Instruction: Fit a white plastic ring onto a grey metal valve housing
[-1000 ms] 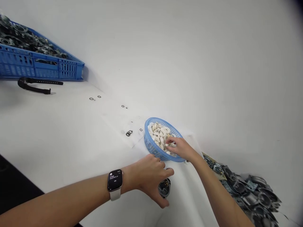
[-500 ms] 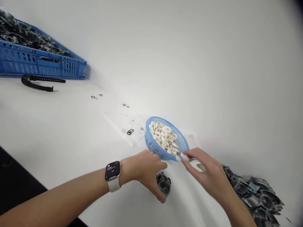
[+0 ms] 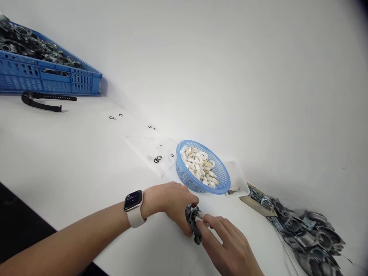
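My left hand (image 3: 175, 203), with a smartwatch (image 3: 133, 201) on its wrist, grips a dark grey metal housing (image 3: 196, 234) that is tilted on its side above the white table. My right hand (image 3: 227, 241) pinches a small white plastic ring (image 3: 200, 215) between thumb and fingers, at the open face of the housing. The fingers partly cover the ring, so I cannot tell how far inside it sits. Just beyond both hands stands a round blue basket (image 3: 184, 174) holding many white plastic rings (image 3: 198, 165).
Behind the basket is a white tray (image 3: 243, 184) with small metal bits. A cardboard box (image 3: 255, 207) and a heap of metal housings (image 3: 313, 237) lie right. Black O-rings (image 3: 157, 159) rest on a plastic sheet (image 3: 140, 147). A black watch (image 3: 43, 101) lies by a blue crate (image 3: 71, 84).
My right hand has moved from the basket's near rim down and left to the housing, carrying the white ring. My left hand has tilted the housing toward it.
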The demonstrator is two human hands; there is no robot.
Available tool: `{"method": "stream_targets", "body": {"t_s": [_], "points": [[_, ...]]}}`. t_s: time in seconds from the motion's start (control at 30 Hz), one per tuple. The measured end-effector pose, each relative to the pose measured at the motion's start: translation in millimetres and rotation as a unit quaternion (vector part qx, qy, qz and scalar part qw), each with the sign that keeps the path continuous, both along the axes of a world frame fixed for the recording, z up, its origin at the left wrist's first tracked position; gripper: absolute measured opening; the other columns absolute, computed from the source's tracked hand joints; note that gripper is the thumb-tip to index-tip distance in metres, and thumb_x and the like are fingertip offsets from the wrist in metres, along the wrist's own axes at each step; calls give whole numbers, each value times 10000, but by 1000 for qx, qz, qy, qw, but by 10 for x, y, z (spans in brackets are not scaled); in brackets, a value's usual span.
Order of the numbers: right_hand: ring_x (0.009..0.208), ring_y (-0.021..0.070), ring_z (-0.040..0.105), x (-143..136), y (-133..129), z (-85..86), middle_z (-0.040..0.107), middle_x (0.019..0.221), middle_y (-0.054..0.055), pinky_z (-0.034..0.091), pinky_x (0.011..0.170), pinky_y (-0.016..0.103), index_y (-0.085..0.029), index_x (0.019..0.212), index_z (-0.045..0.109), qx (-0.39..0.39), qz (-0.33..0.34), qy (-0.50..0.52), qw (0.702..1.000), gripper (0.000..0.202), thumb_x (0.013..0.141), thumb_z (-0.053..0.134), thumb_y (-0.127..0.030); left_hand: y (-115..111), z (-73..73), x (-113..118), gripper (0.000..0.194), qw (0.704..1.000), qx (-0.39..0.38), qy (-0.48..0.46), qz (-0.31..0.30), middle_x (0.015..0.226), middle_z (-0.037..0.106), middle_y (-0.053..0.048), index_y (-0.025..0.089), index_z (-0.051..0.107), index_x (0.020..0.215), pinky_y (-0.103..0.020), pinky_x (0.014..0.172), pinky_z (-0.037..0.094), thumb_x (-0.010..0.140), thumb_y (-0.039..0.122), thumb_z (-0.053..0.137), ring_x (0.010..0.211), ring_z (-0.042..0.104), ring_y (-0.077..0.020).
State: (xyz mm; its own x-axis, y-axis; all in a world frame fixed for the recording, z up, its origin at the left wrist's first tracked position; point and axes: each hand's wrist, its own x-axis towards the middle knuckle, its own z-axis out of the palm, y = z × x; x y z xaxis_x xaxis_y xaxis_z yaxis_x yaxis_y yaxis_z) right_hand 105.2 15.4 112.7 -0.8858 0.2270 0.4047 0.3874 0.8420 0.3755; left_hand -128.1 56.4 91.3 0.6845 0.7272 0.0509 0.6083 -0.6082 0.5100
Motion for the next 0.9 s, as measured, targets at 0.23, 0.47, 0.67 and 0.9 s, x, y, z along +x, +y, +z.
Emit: {"method": "stream_targets", "body": {"t_s": [0.23, 0.47, 0.67, 0.9], "points": [[765, 217, 688, 18, -36, -95, 750, 973, 113, 577, 647, 346, -159, 1112, 678, -29, 6, 16, 999, 304, 898, 530, -2, -9, 40, -13, 452, 1000, 6, -11, 0, 732, 664, 14, 262, 611, 890, -324, 513, 407, 661, 626, 752, 648, 636, -237], [867, 222, 705, 92, -3, 15, 724, 1030, 119, 608, 713, 336, -188, 1196, 655, -121, -15, 68, 990, 280, 931, 606, -112, -19, 73, -32, 433, 1000, -8, -15, -12, 915, 724, -14, 284, 654, 1080, -329, 603, 451, 715, 510, 716, 819, 689, -269], [1020, 211, 720, 285, 170, -23, 724, 1168, 63, 630, 838, 307, -285, 1279, 624, -266, -142, 106, 947, 272, 1011, 593, -318, -16, 65, -67, 490, 1000, -5, -15, 2, 896, 717, -18, 313, 602, 1230, -313, 593, 422, 766, 460, 659, 774, 669, -256], [1127, 208, 690, 316, 195, -187, 703, 1259, 63, 613, 911, 330, -318, 1431, 525, -372, -163, 108, 907, 377, 1064, 464, -372, -45, 89, -84, 367, 999, 30, 15, 38, 821, 695, -42, 243, 620, 1051, -314, 546, 375, 780, 489, 628, 697, 644, -254]]}}
